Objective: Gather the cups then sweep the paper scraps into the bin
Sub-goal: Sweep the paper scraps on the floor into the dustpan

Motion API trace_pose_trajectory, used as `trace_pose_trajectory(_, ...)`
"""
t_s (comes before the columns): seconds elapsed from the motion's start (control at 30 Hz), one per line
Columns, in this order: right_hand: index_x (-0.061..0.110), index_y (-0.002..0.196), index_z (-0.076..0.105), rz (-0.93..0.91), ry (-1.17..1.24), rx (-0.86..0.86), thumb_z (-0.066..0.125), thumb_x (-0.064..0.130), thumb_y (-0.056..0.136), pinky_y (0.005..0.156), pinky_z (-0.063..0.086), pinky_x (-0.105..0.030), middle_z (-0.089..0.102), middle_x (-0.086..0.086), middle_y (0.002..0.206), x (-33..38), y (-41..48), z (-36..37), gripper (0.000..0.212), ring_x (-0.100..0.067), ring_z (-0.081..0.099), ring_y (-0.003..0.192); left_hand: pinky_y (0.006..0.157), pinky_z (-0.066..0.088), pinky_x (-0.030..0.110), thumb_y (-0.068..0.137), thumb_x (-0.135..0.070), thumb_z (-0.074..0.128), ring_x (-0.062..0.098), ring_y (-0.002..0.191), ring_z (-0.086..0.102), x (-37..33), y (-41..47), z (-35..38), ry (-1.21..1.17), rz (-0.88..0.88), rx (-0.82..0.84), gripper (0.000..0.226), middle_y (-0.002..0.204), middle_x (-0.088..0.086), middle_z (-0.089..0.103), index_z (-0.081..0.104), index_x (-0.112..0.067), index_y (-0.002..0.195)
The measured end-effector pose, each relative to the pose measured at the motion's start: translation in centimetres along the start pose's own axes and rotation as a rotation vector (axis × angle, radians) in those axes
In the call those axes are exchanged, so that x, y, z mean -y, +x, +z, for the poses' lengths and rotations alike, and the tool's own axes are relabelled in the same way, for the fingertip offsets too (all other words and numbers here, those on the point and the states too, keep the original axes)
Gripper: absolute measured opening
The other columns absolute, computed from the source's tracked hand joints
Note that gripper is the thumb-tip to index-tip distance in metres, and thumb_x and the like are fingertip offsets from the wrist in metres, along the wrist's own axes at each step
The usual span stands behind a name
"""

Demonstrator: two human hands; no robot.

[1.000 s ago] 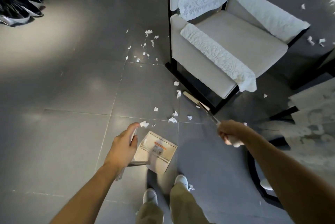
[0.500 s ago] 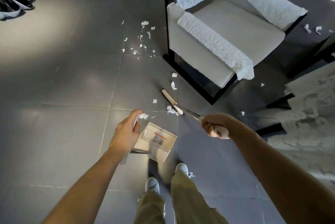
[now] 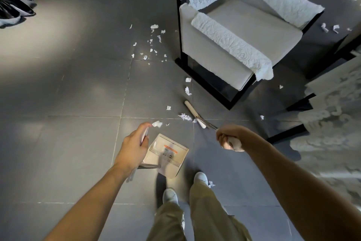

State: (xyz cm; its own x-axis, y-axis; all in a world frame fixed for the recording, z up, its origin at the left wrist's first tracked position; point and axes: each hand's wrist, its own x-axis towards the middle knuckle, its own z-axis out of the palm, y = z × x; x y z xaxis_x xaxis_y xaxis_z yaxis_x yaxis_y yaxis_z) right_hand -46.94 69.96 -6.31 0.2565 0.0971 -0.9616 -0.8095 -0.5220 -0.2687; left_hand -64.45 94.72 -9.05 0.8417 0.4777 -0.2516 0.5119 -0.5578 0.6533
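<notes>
Head view: right hand (image 3: 228, 137) clamps broom (image 3: 192, 112), left hand (image 3: 134, 147) clamps dustpan (image 3: 168, 154); broom has apparently drawn scraps (image 3: 185, 117) nearer, so collection can proceed.

**Scraps** (image 3: 152, 45): torn white paper, small and crumpled. I count a loose scatter on the floor (image 3: 78, 94) left of the chair (image 3: 244, 31), two pieces by its front foot, a clump against the broom head, one just past my left thumb, one beside my right shoe (image 3: 201, 177), and more at far right.

**Broom** (image 3: 192, 112): narrow cream head, low at the floor and angled. A thin metal shaft runs back to my right hand (image 3: 229, 139), which grips the pale handle.

**Dustpan** (image 3: 168, 152): cream and squarish, with comb teeth and an orange label. It is tilted, and my left hand (image 3: 132, 147) holds its handle.
</notes>
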Motion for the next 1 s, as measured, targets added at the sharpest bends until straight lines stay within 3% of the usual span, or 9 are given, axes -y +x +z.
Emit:
trace_pose_trajectory(0.07,0.008,0.065,0.042,-0.029,-0.056,0.003,0.041,0.001,0.093,0.025,0.027,-0.012,0.04,-0.002,0.034,-0.4,-0.5,0.3,0.03,-0.005,0.034,0.021,0.055,0.048,0.028,0.097,-0.018,0.044,0.015,0.058,0.05,0.4,-0.1,-0.2,-0.002,-0.005,0.007,0.038,0.068,-0.003,0.05,0.038,-0.053,0.109)
trace_pose_trajectory(0.13,0.01,0.066,0.043,-0.09,-0.141,-0.027,0.042,0.004,0.094,0.024,0.025,-0.014,0.041,0.002,0.037,-0.8,-1.1,0.8,0.029,-0.004,0.033,0.021,0.053,0.046,0.029,0.097,-0.018,0.044,0.015,0.056,0.05,0.6,-0.3,-0.3,-0.002,0.004,0.013,0.037,0.066,-0.002,0.049,0.038,-0.052,0.11)
trace_pose_trajectory(0.33,0.009,0.067,0.042,-0.117,-0.008,0.001,0.037,0.003,0.096,0.025,0.026,-0.012,0.041,0.004,0.032,-2.1,-2.5,1.7,0.03,-0.002,0.034,0.022,0.07,0.036,0.024,0.095,-0.012,0.043,0.021,0.074,0.048,0.2,0.2,-0.3,0.002,0.038,-0.012,0.035,0.086,0.0,0.049,0.047,-0.035,0.122)
trace_pose_trajectory(0.47,0.009,0.067,0.042,-0.095,0.009,0.009,0.037,0.003,0.097,0.024,0.026,-0.012,0.04,0.002,0.032,-2.1,-3.0,1.6,0.031,-0.003,0.033,0.021,0.069,0.037,0.026,0.095,-0.012,0.043,0.022,0.072,0.047,0.3,0.3,-0.5,0.007,0.042,0.004,0.035,0.085,0.001,0.047,0.047,-0.032,0.122)
trace_pose_trajectory(0.6,0.007,0.066,0.042,-0.046,0.198,0.079,0.034,-0.002,0.097,0.024,0.029,-0.011,0.039,-0.003,0.033,-0.2,-3.2,1.0,0.034,-0.004,0.035,0.021,0.064,0.035,0.025,0.094,-0.013,0.045,0.007,0.062,0.048,1.0,0.3,-1.1,-0.015,0.04,-0.007,0.034,0.073,-0.006,0.048,0.047,-0.037,0.118)
trace_pose_trajectory(0.8,0.009,0.065,0.039,-0.177,-0.069,-0.023,0.034,0.003,0.098,0.025,0.025,-0.012,0.039,0.003,0.03,4.0,-1.9,1.2,0.033,-0.004,0.033,0.02,0.059,0.042,0.025,0.096,-0.018,0.047,0.019,0.066,0.051,2.3,1.0,-2.9,-0.017,-0.032,-0.034,0.032,0.075,0.003,0.056,0.047,-0.042,0.116)
trace_pose_trajectory(0.9,0.008,0.064,0.037,-0.204,-0.14,-0.021,0.034,0.004,0.098,0.024,0.024,-0.01,0.038,0.002,0.029,7.5,-0.9,1.2,0.034,-0.004,0.032,0.019,0.065,0.038,0.028,0.095,-0.018,0.049,0.025,0.069,0.054,2.7,1.7,-4.2,0.007,-0.052,-0.049,0.029,0.081,0.013,0.061,0.05,-0.037,0.117)
trace_pose_trajectory(1.0,0.009,0.066,0.038,-0.233,-0.224,-0.04,0.036,0.004,0.097,0.027,0.026,-0.01,0.039,-0.005,0.048,11.5,1.1,0.8,0.031,-0.008,0.037,0.031,0.062,0.046,0.031,0.096,-0.021,0.049,0.021,0.065,0.054,2.9,2.3,-5.3,0.029,-0.083,-0.055,0.028,0.082,0.011,0.062,0.048,-0.04,0.117)
